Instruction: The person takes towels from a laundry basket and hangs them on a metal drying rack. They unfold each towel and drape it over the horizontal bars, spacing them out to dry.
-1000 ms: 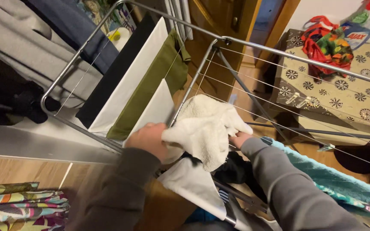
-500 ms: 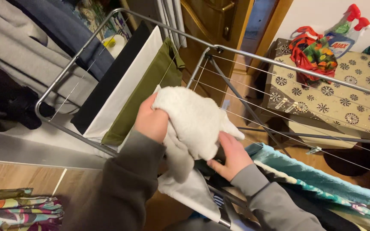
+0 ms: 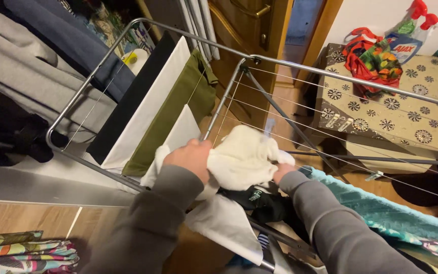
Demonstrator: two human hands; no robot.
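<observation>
Head view: at the bottom of the frame two grey sleeves [image 3: 143, 228] rise toward the centre, where both hands meet on a cream-white cloth [image 3: 242, 157] bunched over the metal drying rack [image 3: 219, 114]. The left hand [image 3: 191, 158] sits at centre-left, its fingers curled closed around the cloth's left edge, knuckles up. The right hand [image 3: 282, 170] is mostly hidden under the cloth's right side; only a strip of it shows, touching the fabric, and I cannot tell whether its fingers are clamped or loose. Just below the cloth a dark garment [image 3: 262, 203] and a white piece of laundry [image 3: 224, 226] hang off the near rails. To the lower right a turquoise towel [image 3: 381, 208] drapes over the rack's wires. In the lower left corner lies a colourful patterned fabric [image 3: 24, 251] on the wooden floor. Farther up, left of centre, an olive-green cloth [image 3: 171, 114], a white cloth [image 3: 148, 99] and a black cloth [image 3: 133, 94] hang side by side on the rack's raised wing. At upper right stands a patterned beige box [image 3: 396, 109] carrying a red bag [image 3: 373, 61] and spray bottles [image 3: 414, 28]. A wooden door [image 3: 249, 35] closes the top centre.
</observation>
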